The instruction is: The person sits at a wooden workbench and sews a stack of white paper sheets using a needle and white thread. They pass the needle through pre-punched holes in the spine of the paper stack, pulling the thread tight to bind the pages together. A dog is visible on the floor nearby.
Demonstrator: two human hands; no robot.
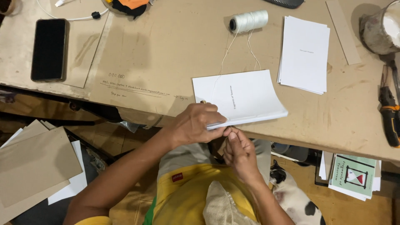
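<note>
A stack of white folded pages point(246, 96) lies at the near edge of the brown work table point(175, 54). My left hand point(195, 123) presses down on the stack's near left corner and grips its edge. Just below the table edge, my right hand point(238, 151) has its fingertips pinched together at the spine of the stack; whether they hold a needle or thread is too small to tell. Thin white thread point(225, 56) runs from a white spool point(249, 21) at the back of the table down to the stack.
A second pile of white sheets point(304, 54) lies right of the stack. A black phone point(50, 49) rests at the far left, pliers with orange and black handles point(389, 112) at the right edge. Cardboard sheets point(33, 166) lie on the floor left; a black-and-white cat point(293, 200) sits below.
</note>
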